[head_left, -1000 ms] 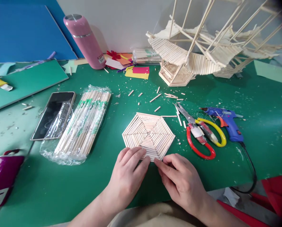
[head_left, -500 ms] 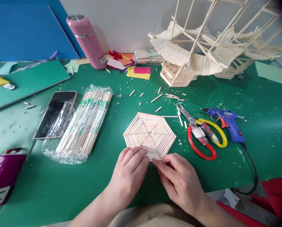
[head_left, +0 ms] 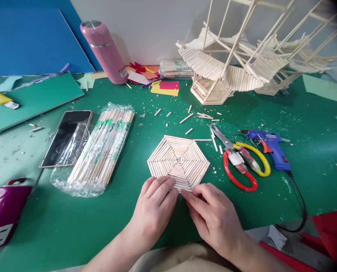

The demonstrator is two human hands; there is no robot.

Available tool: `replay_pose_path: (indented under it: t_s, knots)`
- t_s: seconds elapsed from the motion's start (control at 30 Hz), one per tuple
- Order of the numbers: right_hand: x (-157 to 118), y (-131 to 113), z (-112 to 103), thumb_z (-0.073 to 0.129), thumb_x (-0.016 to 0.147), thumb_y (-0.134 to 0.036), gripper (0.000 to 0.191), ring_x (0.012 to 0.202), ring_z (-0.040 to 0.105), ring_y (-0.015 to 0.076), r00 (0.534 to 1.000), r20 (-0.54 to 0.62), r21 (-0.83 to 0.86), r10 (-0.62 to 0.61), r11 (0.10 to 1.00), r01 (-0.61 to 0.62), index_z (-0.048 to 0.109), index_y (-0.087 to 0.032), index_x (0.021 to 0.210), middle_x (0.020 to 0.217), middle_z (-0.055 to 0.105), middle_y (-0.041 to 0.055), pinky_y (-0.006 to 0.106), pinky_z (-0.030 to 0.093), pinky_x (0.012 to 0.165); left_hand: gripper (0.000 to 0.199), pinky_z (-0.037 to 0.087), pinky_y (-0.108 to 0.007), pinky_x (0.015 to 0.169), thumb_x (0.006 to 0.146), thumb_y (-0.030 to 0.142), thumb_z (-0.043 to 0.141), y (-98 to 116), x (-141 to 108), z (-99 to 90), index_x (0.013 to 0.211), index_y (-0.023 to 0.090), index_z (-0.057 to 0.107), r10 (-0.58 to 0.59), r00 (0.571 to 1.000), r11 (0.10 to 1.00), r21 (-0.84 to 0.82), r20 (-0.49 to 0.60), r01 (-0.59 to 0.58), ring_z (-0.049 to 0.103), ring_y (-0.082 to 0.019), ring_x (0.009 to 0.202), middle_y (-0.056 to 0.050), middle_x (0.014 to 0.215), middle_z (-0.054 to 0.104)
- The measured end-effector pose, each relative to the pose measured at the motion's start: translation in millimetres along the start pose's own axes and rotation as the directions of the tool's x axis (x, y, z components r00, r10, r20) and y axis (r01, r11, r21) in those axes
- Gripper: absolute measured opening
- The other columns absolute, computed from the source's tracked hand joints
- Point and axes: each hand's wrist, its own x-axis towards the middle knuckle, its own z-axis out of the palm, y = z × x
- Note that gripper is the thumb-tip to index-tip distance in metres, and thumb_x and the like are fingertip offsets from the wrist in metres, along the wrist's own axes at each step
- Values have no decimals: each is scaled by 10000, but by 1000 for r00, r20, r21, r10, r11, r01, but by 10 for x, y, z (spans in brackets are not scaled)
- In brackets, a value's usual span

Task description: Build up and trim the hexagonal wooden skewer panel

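A hexagonal panel of short wooden sticks (head_left: pixel 179 156), laid in rings around a small central hole, rests on the green tabletop. At its near edge, my left hand (head_left: pixel 156 206) is closed, its bent fingers pressing on the lower left part. My right hand (head_left: pixel 212 211) grips the same near edge, index finger and thumb together at its lower right corner. The fingers hide part of that edge, so I cannot make out whether a separate stick is held there. One thin loose stick (head_left: pixel 202 140) touches the panel's upper right corner.
Right of the panel lie scissors (head_left: pixel 240 158) and a blue glue gun (head_left: pixel 270 145). Bagged sticks (head_left: pixel 102 147) and a phone (head_left: pixel 66 132) lie left, near a purple power socket (head_left: pixel 6 215). Behind stand a pink flask (head_left: pixel 107 54) and a wooden stick model (head_left: pixel 213 90). Stick scraps are scattered between.
The view has shifted very slightly. Both hands stay at the panel's near edge, with no clear movement of the panel.
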Motion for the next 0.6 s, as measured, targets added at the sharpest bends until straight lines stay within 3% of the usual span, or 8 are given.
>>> replay_pose_path:
  t_s: [0.17, 0.27, 0.43, 0.6]
  knots:
    - [-33, 51, -56, 464, 835, -71, 371, 775, 542, 172, 996, -66, 143, 62, 988, -52, 564, -171, 1178, 874, 556, 78, 312, 485, 672, 139, 441, -400, 809, 830, 99, 499, -5, -33, -8, 906, 143, 608, -10, 1000, 1000, -16, 19, 10, 589, -234, 937, -101, 964, 664]
    - [-72, 101, -89, 466, 832, -62, 343, 755, 544, 164, 990, -117, 140, 76, 988, -60, 590, -159, 1137, 866, 549, 81, 293, 485, 643, 173, 425, -422, 844, 815, 81, 526, -13, -71, -12, 958, 138, 604, 9, 999, 1000, -15, 42, -9, 568, -246, 991, -112, 1014, 649]
    - [-101, 113, -84, 466, 832, -87, 320, 713, 536, 166, 997, -65, 73, 44, 997, -39, 620, -168, 1101, 810, 552, 66, 305, 481, 616, 245, 377, -444, 888, 836, 94, 480, 1, -119, -18, 1040, 151, 604, 24, 993, 999, 19, 119, -26, 513, -262, 1079, -127, 1094, 610]
    - [-96, 112, -64, 469, 832, -103, 319, 700, 523, 170, 1000, -12, 35, 13, 999, -13, 623, -186, 1098, 802, 548, 60, 321, 470, 608, 250, 344, -450, 886, 855, 115, 427, 36, -115, -16, 994, 167, 628, 4, 991, 998, 59, 133, -12, 500, -270, 1078, -129, 1084, 601]
